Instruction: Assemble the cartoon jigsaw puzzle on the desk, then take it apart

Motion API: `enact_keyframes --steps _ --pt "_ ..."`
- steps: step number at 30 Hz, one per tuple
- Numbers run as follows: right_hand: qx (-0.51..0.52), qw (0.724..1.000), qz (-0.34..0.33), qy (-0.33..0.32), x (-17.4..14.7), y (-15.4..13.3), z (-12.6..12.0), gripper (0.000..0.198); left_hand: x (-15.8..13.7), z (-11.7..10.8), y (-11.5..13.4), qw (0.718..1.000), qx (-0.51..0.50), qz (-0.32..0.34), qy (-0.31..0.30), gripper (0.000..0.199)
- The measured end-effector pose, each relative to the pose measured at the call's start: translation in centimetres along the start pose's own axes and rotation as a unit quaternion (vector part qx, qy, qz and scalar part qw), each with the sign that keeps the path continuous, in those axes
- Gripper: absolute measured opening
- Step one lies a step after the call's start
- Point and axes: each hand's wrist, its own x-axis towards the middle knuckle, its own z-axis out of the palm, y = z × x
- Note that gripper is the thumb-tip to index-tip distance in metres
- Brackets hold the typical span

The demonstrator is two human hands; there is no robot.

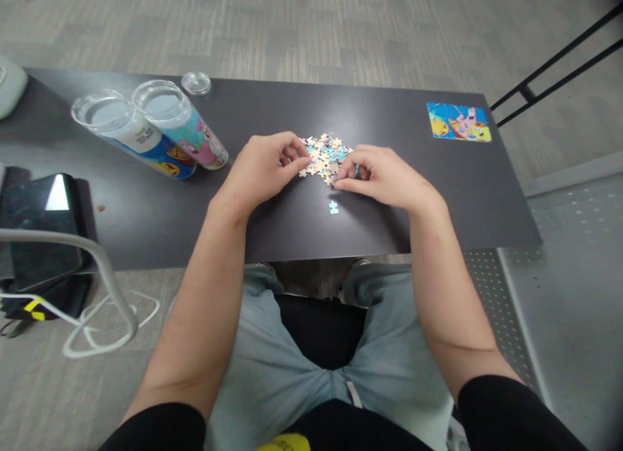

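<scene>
A heap of small jigsaw puzzle pieces (321, 158) lies on the dark table between my hands, some with tan backs up and others showing blue print. My left hand (270, 165) is at the heap's left edge, its thumb and index fingertips close together; whatever is between them is hidden. At the right edge, my right hand (374, 175) has its fingers curled and its thumb and index pinched at a puzzle piece at the near side of the heap. One light-blue puzzle piece (333, 207) lies apart, nearer to me.
Two clear-topped printed canisters, one blue (146, 143) and one pink-and-teal (195, 130), stand at the left near a clear round lid (196, 83). A colourful picture card (459, 122) lies at the far right of the table (477, 204). Left are a black device (43, 230) and a white curved tube (104, 269).
</scene>
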Motion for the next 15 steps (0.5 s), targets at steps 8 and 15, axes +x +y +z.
enact_keyframes --steps 8,15 --pt "-0.037 0.999 0.019 0.022 0.8 1.1 1.2 0.013 -0.2 -0.5 0.4 0.997 -0.037 0.010 -0.072 0.017" --pt "0.001 1.000 0.016 0.018 0.8 1.1 1.1 0.018 -0.4 -0.7 0.6 0.991 -0.058 0.013 -0.122 0.021"
